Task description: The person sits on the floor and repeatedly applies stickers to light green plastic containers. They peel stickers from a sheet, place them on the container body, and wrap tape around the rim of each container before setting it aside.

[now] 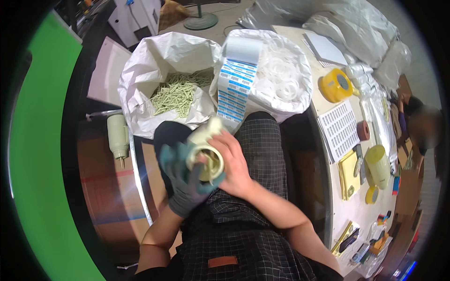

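Note:
Above my lap, a pale green hollow plastic container (202,136) is tilted with its wide round opening toward me. My right hand (236,167), bare, wraps its right side. My left hand (183,181), in a grey and teal glove, grips the left side of the rim, a finger or thumb reaching into the opening. Motion blurs the glove and the container's far end, and what lies inside is unclear. A similar pale green container (117,133) with a handle lies to the left, a thin stem sticking out of its narrow end.
Ahead, a white sack (133,89) holds thin pale green sticks (180,91); another sack (300,89) holds translucent white rings (281,70), with a label strip (234,84) draped over it. The right-hand table (328,206) bears yellow tape (336,85), label sheets (338,131) and a yellow-green cup (378,166).

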`<state>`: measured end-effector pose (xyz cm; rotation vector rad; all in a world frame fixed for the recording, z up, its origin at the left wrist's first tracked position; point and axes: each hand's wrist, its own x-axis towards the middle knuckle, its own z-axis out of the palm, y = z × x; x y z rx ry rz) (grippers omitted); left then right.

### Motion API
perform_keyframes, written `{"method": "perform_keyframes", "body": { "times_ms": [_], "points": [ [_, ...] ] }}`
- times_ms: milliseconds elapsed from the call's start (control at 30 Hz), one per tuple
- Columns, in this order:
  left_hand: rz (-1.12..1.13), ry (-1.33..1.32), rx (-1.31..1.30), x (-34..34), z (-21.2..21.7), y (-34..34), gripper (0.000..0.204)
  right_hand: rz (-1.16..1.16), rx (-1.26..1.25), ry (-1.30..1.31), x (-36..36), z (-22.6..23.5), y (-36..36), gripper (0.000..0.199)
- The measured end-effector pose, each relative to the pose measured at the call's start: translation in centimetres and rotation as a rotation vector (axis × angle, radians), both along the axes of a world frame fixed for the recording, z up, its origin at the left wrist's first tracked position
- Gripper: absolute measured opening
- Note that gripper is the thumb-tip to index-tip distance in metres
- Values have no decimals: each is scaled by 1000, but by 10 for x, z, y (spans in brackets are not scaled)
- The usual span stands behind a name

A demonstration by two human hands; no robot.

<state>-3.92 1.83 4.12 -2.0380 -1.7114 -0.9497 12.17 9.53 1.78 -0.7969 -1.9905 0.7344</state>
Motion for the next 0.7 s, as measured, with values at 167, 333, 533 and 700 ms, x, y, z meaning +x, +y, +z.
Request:
{"method": "perform_keyframes", "body": {
  "times_ms": [167,333,533,700],
  "points": [
    [19,-119,87,-41,28,62,109,73,268,73,-47,33,77,94],
    [-8,-124,218,-42,22,62,110,28,227,0,14,52,79,86],
    [-40,-236,-89,7,29,9,106,-809,298,-297,132,8,179,28],
    [-296,-323,-185,31,9,2,101,-831,109,-507,151,1,203,23]
  ]
}}
